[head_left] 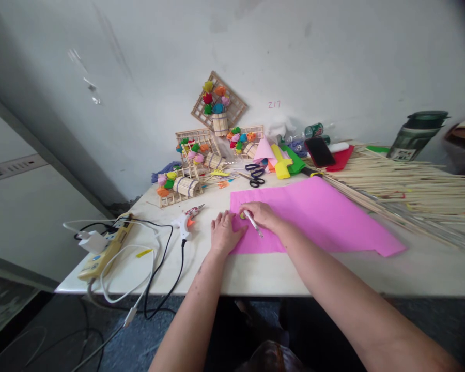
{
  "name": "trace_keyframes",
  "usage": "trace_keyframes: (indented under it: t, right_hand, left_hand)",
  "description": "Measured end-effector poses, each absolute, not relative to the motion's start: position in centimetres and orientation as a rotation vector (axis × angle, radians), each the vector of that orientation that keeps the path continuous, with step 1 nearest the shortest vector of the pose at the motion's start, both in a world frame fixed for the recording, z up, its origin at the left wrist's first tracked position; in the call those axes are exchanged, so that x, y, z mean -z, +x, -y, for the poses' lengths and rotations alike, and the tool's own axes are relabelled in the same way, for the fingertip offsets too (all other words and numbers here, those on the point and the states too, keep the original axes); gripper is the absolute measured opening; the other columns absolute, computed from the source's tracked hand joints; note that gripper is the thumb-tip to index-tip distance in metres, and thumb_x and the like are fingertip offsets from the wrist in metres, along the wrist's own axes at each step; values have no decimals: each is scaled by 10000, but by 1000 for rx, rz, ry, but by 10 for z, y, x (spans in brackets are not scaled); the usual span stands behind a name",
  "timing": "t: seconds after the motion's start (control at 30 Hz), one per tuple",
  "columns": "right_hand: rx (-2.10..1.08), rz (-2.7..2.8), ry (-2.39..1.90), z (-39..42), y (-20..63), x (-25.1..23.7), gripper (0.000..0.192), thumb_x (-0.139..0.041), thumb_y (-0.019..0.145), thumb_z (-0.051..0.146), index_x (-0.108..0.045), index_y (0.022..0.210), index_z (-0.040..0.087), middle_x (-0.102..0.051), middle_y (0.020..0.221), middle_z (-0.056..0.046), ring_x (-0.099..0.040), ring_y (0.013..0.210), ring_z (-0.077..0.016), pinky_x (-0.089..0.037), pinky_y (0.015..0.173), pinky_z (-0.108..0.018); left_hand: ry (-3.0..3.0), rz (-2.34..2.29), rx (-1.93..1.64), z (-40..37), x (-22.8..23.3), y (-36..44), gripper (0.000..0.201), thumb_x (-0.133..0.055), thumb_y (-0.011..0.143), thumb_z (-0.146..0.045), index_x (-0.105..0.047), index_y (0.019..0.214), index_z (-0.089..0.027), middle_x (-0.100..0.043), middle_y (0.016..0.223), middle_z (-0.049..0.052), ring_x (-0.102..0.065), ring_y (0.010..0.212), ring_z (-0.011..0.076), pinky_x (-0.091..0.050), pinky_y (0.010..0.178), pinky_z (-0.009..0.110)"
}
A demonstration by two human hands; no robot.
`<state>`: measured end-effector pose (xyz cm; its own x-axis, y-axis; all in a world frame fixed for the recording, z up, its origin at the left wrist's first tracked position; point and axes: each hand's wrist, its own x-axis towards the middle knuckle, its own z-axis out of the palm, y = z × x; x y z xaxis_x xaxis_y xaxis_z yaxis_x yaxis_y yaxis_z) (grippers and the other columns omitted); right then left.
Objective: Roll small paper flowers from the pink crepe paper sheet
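A large pink sheet of paper (313,217) lies flat across the table in front of me. My left hand (225,233) rests on the sheet's left edge, palm down with fingers spread. Over the left part of the sheet, my right hand (261,214) is closed around a white pen (254,224), which is tilted. A small round yellowish piece (242,215) lies at the fingertips of the right hand; its kind is unclear. Left of my hands sits a white glue gun (185,223), its nozzle pointing away from me.
Black-handled scissors (256,176) lie behind the sheet. Stick lattices with paper flowers (219,103) stand against the wall. Many thin wooden sticks (411,186), a phone (320,152) and a dark bottle (418,135) are at right. A power strip (106,253) with cables occupies the left edge.
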<state>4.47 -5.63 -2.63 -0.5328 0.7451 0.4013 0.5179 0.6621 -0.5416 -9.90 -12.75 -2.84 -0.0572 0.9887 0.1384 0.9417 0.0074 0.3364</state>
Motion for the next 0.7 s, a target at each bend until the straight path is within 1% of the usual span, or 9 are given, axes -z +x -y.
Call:
trace_keyframes:
  t: [0.1,0.27,0.4,0.5,0.63,0.7]
  right_hand:
    - [-523,2177,-1036,53,49,25,171,-559,713,183,-645,854,229,-674,790,19,-598,704,-123,-423,625,-200]
    - [-531,2030,-1067,48,61,13,182,-591,705,226,-630,882,234,-664,753,24,-605,688,-128,-439,622,-218]
    - [-520,2057,-1101,44,70,-3,175,-594,706,219,-641,873,237,-651,699,31,-609,675,-127,-447,641,-225]
    - [-502,2126,-1077,43,74,-8,158,-603,695,205,-649,843,237,-658,720,30,-612,692,-133,-451,655,-231]
    - [-569,2101,-1019,48,76,8,171,-605,689,197,-640,855,219,-667,791,16,-618,729,-130,-458,665,-231]
    - [-653,2048,-1025,50,76,22,176,-584,703,185,-635,870,208,-671,788,9,-622,702,-120,-462,644,-219]
  left_hand:
    - [2063,-2125,-530,128,28,-99,555,-506,733,-530,-431,1206,-250,-346,1368,57,-230,1278,251,-157,1030,442]
    - [2072,-2129,-528,129,29,-99,564,-498,732,-542,-431,1205,-241,-351,1365,56,-231,1277,251,-156,1032,426]
    - [2063,-2143,-518,128,29,-98,564,-498,733,-539,-428,1206,-242,-346,1368,54,-229,1278,246,-152,1032,417]
    - [2047,-2141,-522,128,28,-98,565,-502,731,-534,-427,1210,-243,-342,1371,53,-223,1280,246,-149,1032,418]
    - [2058,-2129,-534,128,30,-99,569,-505,729,-534,-431,1209,-237,-343,1370,57,-218,1282,248,-153,1031,421]
    - [2073,-2124,-539,128,31,-100,566,-501,732,-536,-431,1208,-239,-348,1367,57,-218,1282,250,-156,1029,429]
